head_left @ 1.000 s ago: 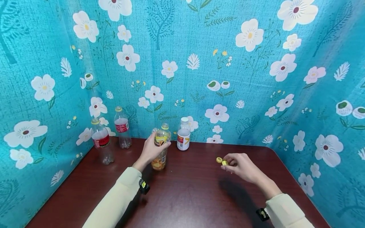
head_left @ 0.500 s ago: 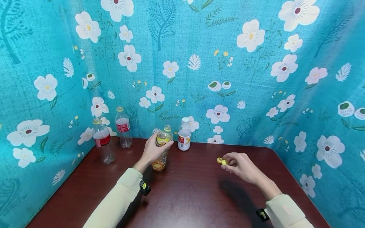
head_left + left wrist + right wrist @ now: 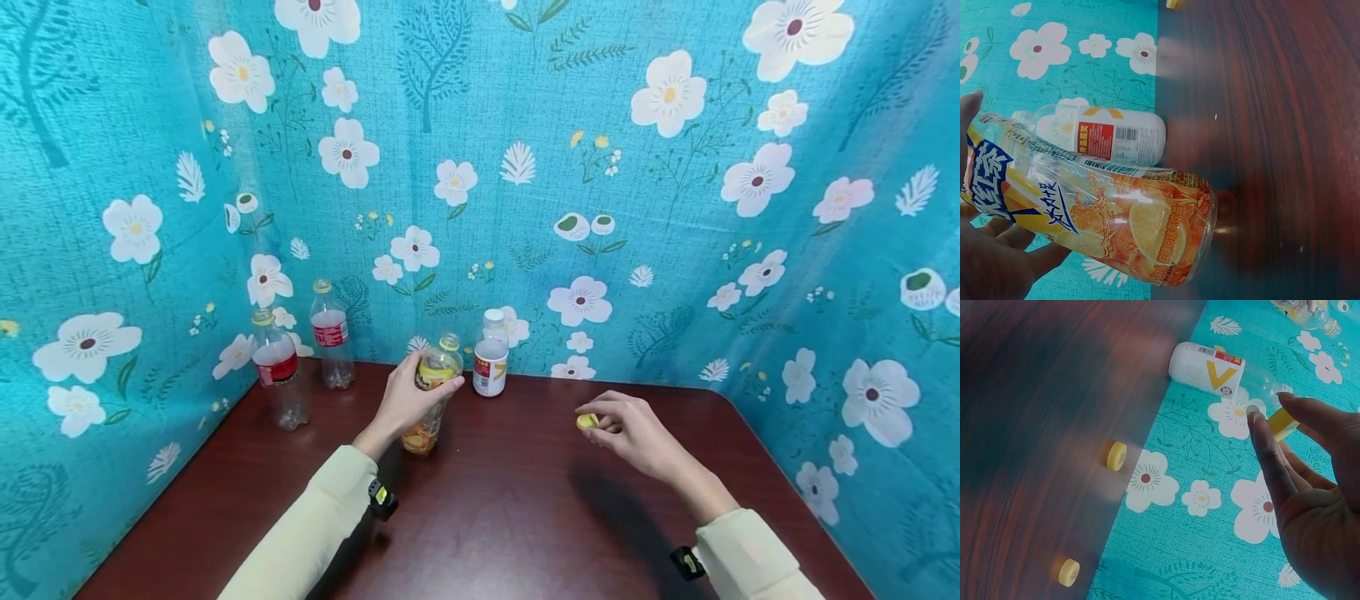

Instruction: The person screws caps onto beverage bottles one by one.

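My left hand (image 3: 411, 398) grips a clear iced tea bottle (image 3: 1166, 219) with a yellow and orange label round its upper part. It leans to the right, its base close over the table, and a yellow ring shows at its mouth in the head view. My right hand (image 3: 630, 429) pinches a yellow bottle cap (image 3: 1282, 424) between thumb and fingertips, above the table's right half. Lower down in the right wrist view, two more yellow caps lie on the table: one cap (image 3: 1117, 455) nearer the hand and another cap (image 3: 1069, 572) farther off.
A bottle with a white label (image 3: 491, 367) stands just right of the held bottle, by the curtain. Two red-labelled bottles, one in front (image 3: 279, 371) and one behind (image 3: 330, 333), stand at the back left. A flowered blue curtain (image 3: 525, 117) encloses the dark wooden table (image 3: 480, 517).
The iced tea bottle has tipped further to the right in my left hand. My right hand has shifted slightly, and the two yellow caps seen there now overlap as one.
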Motion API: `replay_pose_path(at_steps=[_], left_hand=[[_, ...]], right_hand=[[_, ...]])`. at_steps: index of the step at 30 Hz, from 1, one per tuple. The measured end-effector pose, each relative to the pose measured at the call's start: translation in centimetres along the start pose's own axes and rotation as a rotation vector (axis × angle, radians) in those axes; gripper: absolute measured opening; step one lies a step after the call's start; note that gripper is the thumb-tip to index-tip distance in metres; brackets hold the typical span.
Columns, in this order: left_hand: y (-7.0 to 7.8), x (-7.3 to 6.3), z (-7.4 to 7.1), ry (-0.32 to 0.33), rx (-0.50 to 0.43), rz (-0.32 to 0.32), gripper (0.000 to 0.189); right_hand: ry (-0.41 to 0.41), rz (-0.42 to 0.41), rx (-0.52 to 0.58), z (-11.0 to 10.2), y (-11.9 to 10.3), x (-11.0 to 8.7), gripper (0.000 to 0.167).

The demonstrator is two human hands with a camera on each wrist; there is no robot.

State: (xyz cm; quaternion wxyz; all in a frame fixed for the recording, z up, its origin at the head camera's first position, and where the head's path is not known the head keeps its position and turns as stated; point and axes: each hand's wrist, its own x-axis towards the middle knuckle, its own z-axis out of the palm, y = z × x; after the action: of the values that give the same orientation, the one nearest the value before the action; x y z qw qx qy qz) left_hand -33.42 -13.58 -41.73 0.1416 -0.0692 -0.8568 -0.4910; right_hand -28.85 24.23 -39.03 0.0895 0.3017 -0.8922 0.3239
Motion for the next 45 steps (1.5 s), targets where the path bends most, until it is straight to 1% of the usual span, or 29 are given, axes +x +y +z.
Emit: replay_pose_path(at_steps=[3,8,14,21,24,30,35,41,45], left_hand=[[0.1,-0.2,0.3,-0.007,-0.01,-0.004,0.077],[0.6,-0.6,0.8,-0.018,-0.032,0.014,0.072],[0.9,-1.0,1.4,-0.034,-0.034,0.027,0.068],[1.0,-1.2,1.8,-0.043,-0.039,0.076,0.066],[1.1,-1.2,1.9,-0.042,-0.04,0.09,0.065],[1.3,-1.4,2.0,-0.045,-0.045,0.091,0.064],[1.7,-1.5,2.3,-0.057,-0.071,0.093,0.065],[2.3,-1.7,2.7,-0.062,-0.088,0.113,0.065],[2.5,-1.8,2.9,-0.07,-0.09,0.115,0.063]], right_hand=[[0.021,-0.011,-0.02,0.1,-0.1,0.0,0.027],[0.046,-0.024,-0.032,0.1,-0.3,0.0,0.028],[0.032,-0.02,-0.027,0.0,-0.3,0.1,0.028],[0.027,-0.024,-0.005,-0.1,-0.3,0.3,0.031],[0.03,-0.032,-0.012,-0.1,-0.4,0.3,0.031],[0.045,-0.041,-0.034,-0.1,-0.5,0.6,0.029],[0.04,-0.048,-0.045,-0.2,-1.0,1.0,0.028],[0.028,-0.047,-0.039,-0.2,-1.4,1.4,0.028],[0.03,-0.045,-0.019,-0.3,-1.8,1.7,0.027]])
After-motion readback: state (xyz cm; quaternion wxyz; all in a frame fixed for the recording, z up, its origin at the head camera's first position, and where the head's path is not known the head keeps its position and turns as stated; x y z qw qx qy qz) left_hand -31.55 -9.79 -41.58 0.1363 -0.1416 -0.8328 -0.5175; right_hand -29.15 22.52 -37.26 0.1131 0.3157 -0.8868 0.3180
